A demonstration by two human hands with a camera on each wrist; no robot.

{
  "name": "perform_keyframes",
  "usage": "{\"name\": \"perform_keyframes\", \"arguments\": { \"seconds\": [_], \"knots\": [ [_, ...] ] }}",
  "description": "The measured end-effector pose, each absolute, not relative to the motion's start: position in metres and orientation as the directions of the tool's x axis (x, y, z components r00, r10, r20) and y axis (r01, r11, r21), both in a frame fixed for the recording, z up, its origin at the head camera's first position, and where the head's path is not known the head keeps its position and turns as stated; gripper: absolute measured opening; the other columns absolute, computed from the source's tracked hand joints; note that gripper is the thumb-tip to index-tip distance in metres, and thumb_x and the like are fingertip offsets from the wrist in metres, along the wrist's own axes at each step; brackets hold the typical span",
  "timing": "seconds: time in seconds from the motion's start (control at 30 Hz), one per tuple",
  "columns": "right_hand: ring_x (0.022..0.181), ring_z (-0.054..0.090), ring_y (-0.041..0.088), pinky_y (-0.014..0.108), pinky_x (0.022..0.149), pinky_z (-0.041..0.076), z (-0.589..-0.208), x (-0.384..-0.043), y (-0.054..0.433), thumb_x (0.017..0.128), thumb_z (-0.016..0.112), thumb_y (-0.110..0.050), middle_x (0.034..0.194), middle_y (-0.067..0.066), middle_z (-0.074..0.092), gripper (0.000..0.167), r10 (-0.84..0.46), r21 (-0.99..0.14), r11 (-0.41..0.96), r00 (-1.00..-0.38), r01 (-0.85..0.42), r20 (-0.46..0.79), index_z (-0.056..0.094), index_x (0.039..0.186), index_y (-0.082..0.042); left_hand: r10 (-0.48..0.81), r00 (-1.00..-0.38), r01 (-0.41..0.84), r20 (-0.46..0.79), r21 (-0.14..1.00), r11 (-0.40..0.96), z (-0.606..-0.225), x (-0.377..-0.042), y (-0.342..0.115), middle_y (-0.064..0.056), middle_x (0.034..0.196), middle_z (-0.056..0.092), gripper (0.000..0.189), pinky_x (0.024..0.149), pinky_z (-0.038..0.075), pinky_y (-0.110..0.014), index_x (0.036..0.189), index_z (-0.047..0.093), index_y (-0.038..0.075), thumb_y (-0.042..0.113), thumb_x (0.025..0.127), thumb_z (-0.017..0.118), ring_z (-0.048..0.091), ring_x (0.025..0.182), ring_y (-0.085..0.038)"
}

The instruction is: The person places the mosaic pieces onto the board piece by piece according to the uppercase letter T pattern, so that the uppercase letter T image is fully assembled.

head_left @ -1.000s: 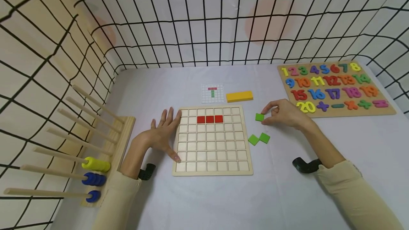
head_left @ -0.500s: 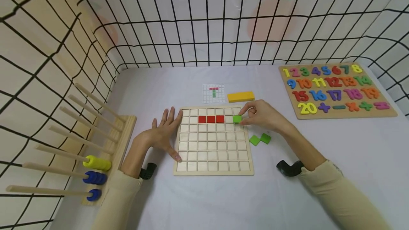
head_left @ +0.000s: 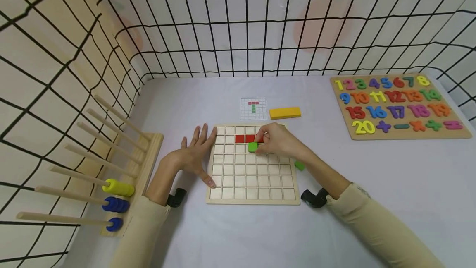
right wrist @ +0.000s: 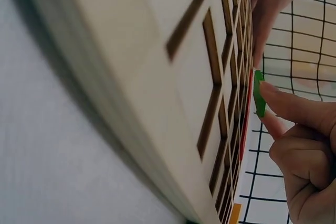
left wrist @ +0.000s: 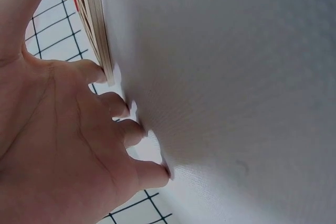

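A wooden grid board point(head_left: 241, 182) lies in front of me, with three red square tiles point(head_left: 239, 139) in a row in its second row of cells; my right fingers partly cover the rightmost one. My right hand point(head_left: 279, 140) pinches a green square tile point(head_left: 253, 147) between thumb and index finger, over the cell just below the middle red tile. In the right wrist view the green tile point(right wrist: 259, 94) stands slightly tilted, close over the board. My left hand point(head_left: 193, 156) rests with spread fingers along the board's left edge, thumb at its lower left.
Behind the board lie a pattern card point(head_left: 253, 108) showing a red and green T and a yellow block point(head_left: 285, 113). A loose green tile point(head_left: 299, 165) shows beside the right forearm. A number puzzle board point(head_left: 399, 106) is at right, a peg abacus point(head_left: 148, 158) at left. Black wire mesh point(head_left: 238, 49) surrounds the table.
My right hand has carried the green tile leftward from the table beside the board to over the grid, below the red row. The left hand stays at the board's edge.
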State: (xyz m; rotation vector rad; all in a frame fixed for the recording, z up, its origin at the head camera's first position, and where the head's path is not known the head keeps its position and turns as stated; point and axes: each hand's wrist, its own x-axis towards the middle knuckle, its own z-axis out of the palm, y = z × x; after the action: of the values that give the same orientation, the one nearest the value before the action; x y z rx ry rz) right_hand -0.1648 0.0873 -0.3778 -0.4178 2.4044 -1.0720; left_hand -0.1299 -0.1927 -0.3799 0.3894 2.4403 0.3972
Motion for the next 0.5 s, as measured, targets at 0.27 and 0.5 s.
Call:
{"name": "perform_keyframes", "arguments": {
  "seconds": [0.27, 0.5],
  "knots": [
    [0.052, 0.035, 0.012, 0.023, 0.053, 0.027, -0.380, -0.165, 0.078, 0.080, 0.087, -0.007, 0.056, -0.002, 0.037, 0.024, -0.453, -0.725, 0.678, -0.844, -0.118, -0.286, 0.070, 0.097, -0.001, 0.368, -0.760, 0.173, -0.536, 0.379, 0.909, -0.379, -0.129, -0.193, -0.019, 0.166, -0.035, 0.162, 0.121, -0.011, -0.075, 0.164, -0.018, 0.013, 0.047, 0.059, 0.100, -0.033, 0.155, -0.039],
    [0.051, 0.036, 0.012, 0.022, 0.053, 0.027, -0.380, -0.165, 0.076, 0.080, 0.088, -0.007, 0.056, -0.002, 0.039, 0.025, -0.450, -0.705, 0.693, -0.854, -0.149, -0.262, 0.073, 0.098, 0.000, 0.373, -0.763, 0.177, -0.528, 0.384, 0.906, -0.380, -0.130, -0.193, -0.020, 0.166, -0.035, 0.162, 0.120, -0.011, -0.076, 0.164, -0.018, 0.013, 0.047, 0.059, 0.100, -0.032, 0.155, -0.040]
  ]
}}
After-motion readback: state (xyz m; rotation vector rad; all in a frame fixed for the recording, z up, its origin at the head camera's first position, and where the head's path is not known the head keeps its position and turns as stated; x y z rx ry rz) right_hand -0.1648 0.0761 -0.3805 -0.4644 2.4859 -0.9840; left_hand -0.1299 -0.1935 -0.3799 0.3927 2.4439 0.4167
